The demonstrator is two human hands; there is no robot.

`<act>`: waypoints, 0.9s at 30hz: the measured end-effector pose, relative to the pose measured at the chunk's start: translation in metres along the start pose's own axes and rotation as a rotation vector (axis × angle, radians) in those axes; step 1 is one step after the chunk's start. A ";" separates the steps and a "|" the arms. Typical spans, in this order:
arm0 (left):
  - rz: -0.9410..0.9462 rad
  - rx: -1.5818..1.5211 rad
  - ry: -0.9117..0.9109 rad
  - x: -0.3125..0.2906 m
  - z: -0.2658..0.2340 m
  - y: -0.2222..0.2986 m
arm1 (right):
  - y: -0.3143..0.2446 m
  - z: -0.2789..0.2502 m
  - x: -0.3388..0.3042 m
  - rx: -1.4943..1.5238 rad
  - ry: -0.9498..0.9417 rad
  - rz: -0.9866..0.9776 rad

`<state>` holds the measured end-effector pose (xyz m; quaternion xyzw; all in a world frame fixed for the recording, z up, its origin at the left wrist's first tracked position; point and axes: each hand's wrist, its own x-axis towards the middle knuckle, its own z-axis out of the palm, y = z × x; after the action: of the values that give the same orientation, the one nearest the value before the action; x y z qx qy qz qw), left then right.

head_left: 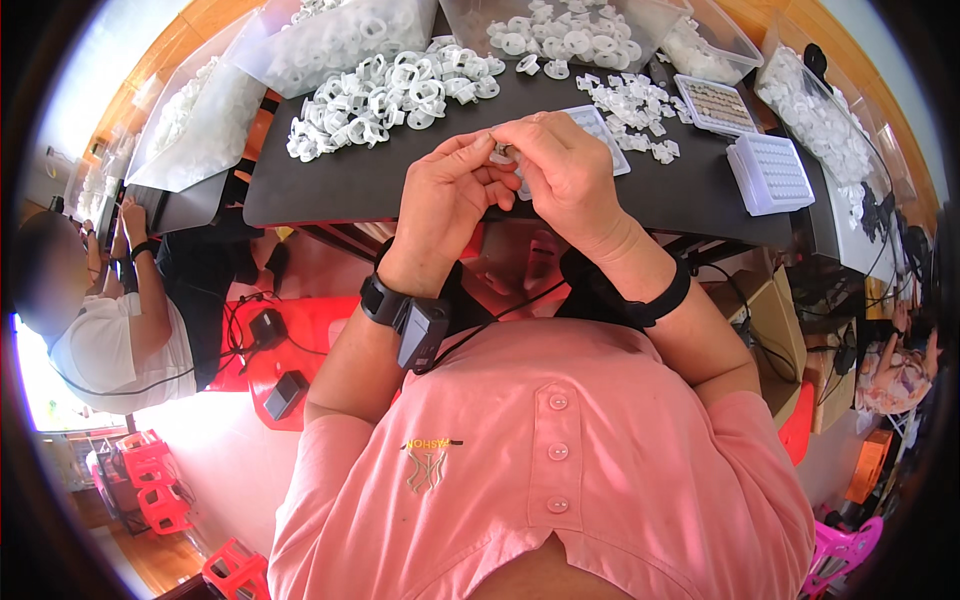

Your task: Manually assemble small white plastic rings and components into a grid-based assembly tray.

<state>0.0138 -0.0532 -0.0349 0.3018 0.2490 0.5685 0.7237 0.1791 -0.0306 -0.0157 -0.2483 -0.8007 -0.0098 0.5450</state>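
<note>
My left hand and my right hand meet above the near part of the dark table. Between the pinched fingertips of both is a small white plastic part, mostly covered by the fingers. Partly behind my right hand lies a pale plastic tray with small pockets. Beyond my left hand spreads a heap of white ring-shaped plastic parts. To the right of the tray are several smaller white plastic pieces, loosely scattered.
Clear bins of white parts line the table's far side. At the right are a tray of beige pieces, a stack of pocketed trays and another filled bin. A person sits at the left.
</note>
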 end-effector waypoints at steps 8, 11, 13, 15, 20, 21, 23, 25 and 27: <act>0.003 0.018 0.011 -0.003 0.006 0.000 | -0.001 0.005 -0.002 -0.036 0.065 0.013; 0.012 0.008 0.009 -0.002 0.004 -0.002 | -0.006 0.004 -0.002 -0.126 0.034 -0.080; 0.018 -0.004 0.003 -0.001 0.006 -0.003 | -0.007 0.002 -0.001 -0.132 0.035 -0.091; 0.004 0.007 0.039 0.001 0.012 -0.004 | -0.009 0.002 -0.002 -0.152 0.037 -0.099; 0.025 0.057 0.026 -0.003 0.002 -0.001 | -0.010 0.004 -0.001 0.055 0.052 0.032; 0.022 0.040 0.013 -0.002 0.000 -0.001 | -0.010 0.003 -0.001 0.079 0.033 0.086; 0.009 0.046 -0.015 -0.001 0.000 0.001 | -0.005 0.006 -0.004 0.139 0.024 0.181; 0.007 0.056 -0.020 0.001 0.002 0.000 | -0.002 0.003 -0.006 0.225 0.011 0.274; 0.006 0.069 -0.023 0.000 0.000 0.000 | 0.000 -0.003 -0.004 0.481 -0.114 0.556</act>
<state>0.0137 -0.0533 -0.0343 0.3337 0.2590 0.5581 0.7142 0.1826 -0.0335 -0.0180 -0.3213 -0.7110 0.3410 0.5244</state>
